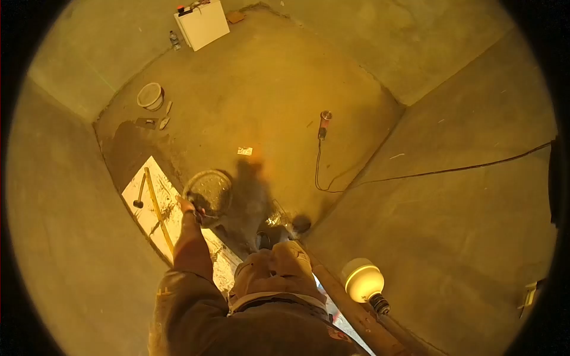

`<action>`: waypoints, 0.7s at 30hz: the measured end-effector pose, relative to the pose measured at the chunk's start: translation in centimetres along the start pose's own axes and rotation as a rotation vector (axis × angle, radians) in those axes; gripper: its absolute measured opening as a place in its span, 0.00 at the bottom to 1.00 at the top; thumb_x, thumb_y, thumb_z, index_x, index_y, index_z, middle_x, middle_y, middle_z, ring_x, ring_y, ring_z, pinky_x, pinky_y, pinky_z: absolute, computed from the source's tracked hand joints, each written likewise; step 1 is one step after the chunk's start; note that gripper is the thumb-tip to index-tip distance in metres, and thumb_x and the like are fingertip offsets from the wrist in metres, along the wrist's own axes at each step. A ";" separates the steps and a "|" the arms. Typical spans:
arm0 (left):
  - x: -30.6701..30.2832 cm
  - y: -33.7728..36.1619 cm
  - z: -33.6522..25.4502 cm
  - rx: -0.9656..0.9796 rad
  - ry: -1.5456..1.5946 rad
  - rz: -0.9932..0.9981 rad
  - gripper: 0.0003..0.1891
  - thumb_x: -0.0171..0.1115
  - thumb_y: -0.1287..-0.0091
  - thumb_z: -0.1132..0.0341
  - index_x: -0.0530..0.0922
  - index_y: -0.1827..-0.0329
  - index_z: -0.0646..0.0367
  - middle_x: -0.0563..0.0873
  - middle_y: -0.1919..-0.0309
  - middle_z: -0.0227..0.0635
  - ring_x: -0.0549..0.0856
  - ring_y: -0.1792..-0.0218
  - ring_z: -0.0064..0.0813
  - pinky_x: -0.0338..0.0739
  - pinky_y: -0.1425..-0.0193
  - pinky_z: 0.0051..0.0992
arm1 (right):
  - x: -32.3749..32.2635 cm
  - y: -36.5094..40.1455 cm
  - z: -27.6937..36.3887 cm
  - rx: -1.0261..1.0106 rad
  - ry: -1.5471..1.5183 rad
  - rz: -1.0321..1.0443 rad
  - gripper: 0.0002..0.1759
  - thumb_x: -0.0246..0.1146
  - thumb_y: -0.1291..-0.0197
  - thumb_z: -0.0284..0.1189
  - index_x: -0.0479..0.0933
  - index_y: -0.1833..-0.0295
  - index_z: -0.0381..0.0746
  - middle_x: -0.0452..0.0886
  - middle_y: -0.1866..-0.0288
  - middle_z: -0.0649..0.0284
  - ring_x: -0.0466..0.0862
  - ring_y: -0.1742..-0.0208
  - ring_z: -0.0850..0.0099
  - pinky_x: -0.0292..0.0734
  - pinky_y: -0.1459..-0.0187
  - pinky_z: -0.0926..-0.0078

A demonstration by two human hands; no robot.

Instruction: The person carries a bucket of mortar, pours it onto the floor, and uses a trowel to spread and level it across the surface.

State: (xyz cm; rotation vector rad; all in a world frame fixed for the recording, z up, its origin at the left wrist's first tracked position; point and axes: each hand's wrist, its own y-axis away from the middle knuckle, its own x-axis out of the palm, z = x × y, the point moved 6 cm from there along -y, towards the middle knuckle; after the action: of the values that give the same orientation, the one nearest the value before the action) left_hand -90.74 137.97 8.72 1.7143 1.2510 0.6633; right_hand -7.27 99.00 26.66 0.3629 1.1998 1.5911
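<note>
My left hand reaches out from the sleeve at the lower left and grips the near left rim of a round bucket. The bucket stands on the floor, and its inside looks dark and wet or dusty. Beside my hand lies a pale, stained board with a long yellow strip and a small dark-headed hammer on it. No part of my right hand shows.
A white bucket and a trowel lie at the back left. A white box and bottle stand by the far wall. A corded lamp is on the floor; a large bulb glows at right.
</note>
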 end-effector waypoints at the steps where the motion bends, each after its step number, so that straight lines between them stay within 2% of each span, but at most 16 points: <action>1: 2.3 -0.7 -3.0 0.014 -0.049 0.017 0.47 0.28 0.42 0.18 0.76 0.48 0.50 0.77 0.74 0.42 0.73 0.83 0.42 0.70 0.80 0.43 | 1.0 0.3 0.0 0.006 -0.002 0.001 0.25 0.53 0.39 0.59 0.74 0.45 0.55 0.68 0.68 0.76 0.66 0.72 0.75 0.70 0.62 0.62; 2: 4.8 -1.2 -5.8 0.054 -0.087 0.190 0.49 0.28 0.41 0.18 0.76 0.45 0.54 0.80 0.66 0.47 0.76 0.80 0.47 0.74 0.76 0.53 | 2.7 0.4 -0.4 0.018 -0.002 0.012 0.25 0.53 0.39 0.59 0.74 0.45 0.55 0.68 0.68 0.76 0.66 0.72 0.75 0.70 0.62 0.62; 3: 7.2 -0.3 -8.2 0.074 -0.099 0.184 0.49 0.28 0.41 0.18 0.76 0.45 0.54 0.80 0.66 0.47 0.76 0.80 0.47 0.74 0.76 0.53 | 4.2 0.3 -1.8 0.042 -0.003 0.022 0.25 0.53 0.39 0.58 0.73 0.45 0.55 0.68 0.68 0.76 0.66 0.72 0.75 0.70 0.63 0.62; 5: 10.7 0.9 -12.3 0.073 -0.146 -0.027 0.50 0.29 0.40 0.19 0.76 0.45 0.60 0.82 0.61 0.49 0.77 0.79 0.49 0.75 0.69 0.58 | 6.4 1.7 -6.9 0.119 -0.024 0.017 0.25 0.53 0.39 0.58 0.73 0.44 0.55 0.68 0.68 0.76 0.66 0.72 0.75 0.70 0.63 0.62; 6: 10.1 -11.5 -14.9 0.250 -0.268 -0.064 0.51 0.30 0.38 0.21 0.76 0.45 0.65 0.82 0.62 0.50 0.77 0.79 0.49 0.76 0.67 0.57 | 6.9 2.1 -9.2 0.152 -0.043 0.023 0.25 0.53 0.38 0.57 0.73 0.44 0.54 0.68 0.68 0.76 0.66 0.72 0.74 0.71 0.63 0.63; 8: 12.4 -15.4 -16.8 0.233 -0.299 -0.016 0.51 0.30 0.38 0.20 0.76 0.47 0.65 0.81 0.64 0.49 0.76 0.79 0.49 0.75 0.68 0.55 | 9.3 3.9 -11.7 0.188 -0.078 0.015 0.25 0.53 0.38 0.57 0.73 0.44 0.54 0.67 0.69 0.75 0.66 0.73 0.74 0.71 0.63 0.63; 10: 14.6 -16.8 -18.3 0.181 -0.292 0.073 0.51 0.30 0.40 0.19 0.76 0.50 0.65 0.81 0.69 0.48 0.75 0.80 0.48 0.75 0.70 0.52 | 14.9 5.4 -12.8 0.210 -0.114 0.032 0.25 0.53 0.37 0.56 0.73 0.43 0.54 0.67 0.69 0.75 0.66 0.73 0.74 0.71 0.64 0.63; 11: 17.9 -16.6 -20.5 0.158 -0.285 0.114 0.51 0.30 0.41 0.19 0.76 0.52 0.65 0.80 0.71 0.48 0.75 0.81 0.48 0.74 0.70 0.50 | 18.0 5.9 -13.2 0.222 -0.128 0.046 0.25 0.53 0.37 0.56 0.72 0.43 0.54 0.67 0.69 0.75 0.66 0.73 0.74 0.72 0.64 0.63; 12: 17.6 -12.6 -18.0 0.176 -0.291 0.118 0.51 0.30 0.41 0.19 0.76 0.52 0.65 0.80 0.71 0.48 0.75 0.81 0.48 0.74 0.70 0.50 | 21.1 6.1 -13.5 0.235 -0.136 0.060 0.25 0.53 0.37 0.56 0.72 0.43 0.53 0.67 0.69 0.75 0.66 0.73 0.74 0.72 0.64 0.63; 13: 21.6 0.1 -18.2 -0.010 -0.297 -0.043 0.46 0.27 0.44 0.16 0.72 0.64 0.55 0.61 0.87 0.28 0.56 0.89 0.31 0.62 0.79 0.36 | 23.8 6.1 -14.1 0.244 -0.136 0.072 0.24 0.53 0.37 0.55 0.72 0.42 0.53 0.67 0.69 0.74 0.65 0.73 0.74 0.72 0.64 0.63; 14: 16.6 -12.0 -18.0 -0.003 -0.291 -0.057 0.46 0.27 0.44 0.16 0.72 0.64 0.55 0.61 0.87 0.28 0.56 0.89 0.31 0.62 0.79 0.36 | 26.1 7.0 -14.1 0.254 -0.122 0.081 0.24 0.53 0.37 0.55 0.72 0.42 0.53 0.67 0.69 0.74 0.65 0.74 0.74 0.72 0.64 0.63; 15: 20.9 -19.3 -19.5 -0.057 -0.275 0.077 0.45 0.28 0.50 0.12 0.67 0.73 0.50 0.63 0.88 0.30 0.64 0.85 0.35 0.61 0.77 0.37 | 29.3 8.0 -14.3 0.268 -0.116 0.091 0.24 0.53 0.36 0.55 0.72 0.42 0.53 0.67 0.69 0.74 0.65 0.74 0.74 0.72 0.64 0.63; 16: 19.0 -16.4 -18.5 -0.060 -0.285 0.070 0.45 0.28 0.50 0.12 0.67 0.73 0.50 0.63 0.88 0.30 0.64 0.85 0.35 0.61 0.77 0.37 | 30.5 9.0 -14.6 0.275 -0.114 0.084 0.24 0.53 0.36 0.54 0.72 0.42 0.53 0.67 0.69 0.74 0.65 0.74 0.74 0.73 0.65 0.63; 18: 24.2 -4.5 -20.8 -0.199 -0.300 0.042 0.45 0.26 0.42 0.17 0.72 0.64 0.52 0.60 0.86 0.27 0.59 0.86 0.32 0.58 0.76 0.33 | 31.6 9.8 -12.5 0.255 -0.077 0.059 0.24 0.53 0.36 0.54 0.72 0.41 0.52 0.67 0.70 0.74 0.65 0.74 0.74 0.73 0.65 0.63; 21: 24.5 -6.7 -21.4 -0.231 -0.264 0.104 0.43 0.25 0.43 0.17 0.70 0.67 0.50 0.59 0.86 0.27 0.58 0.86 0.33 0.57 0.77 0.33 | 35.3 10.3 -8.3 0.211 0.001 0.080 0.24 0.52 0.35 0.53 0.71 0.40 0.52 0.67 0.70 0.73 0.65 0.75 0.74 0.73 0.65 0.64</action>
State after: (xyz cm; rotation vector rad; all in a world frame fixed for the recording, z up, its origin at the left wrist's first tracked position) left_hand -102.78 168.90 10.82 1.6207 0.8725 0.5945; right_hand -32.92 125.73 19.88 0.5516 1.3731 1.5364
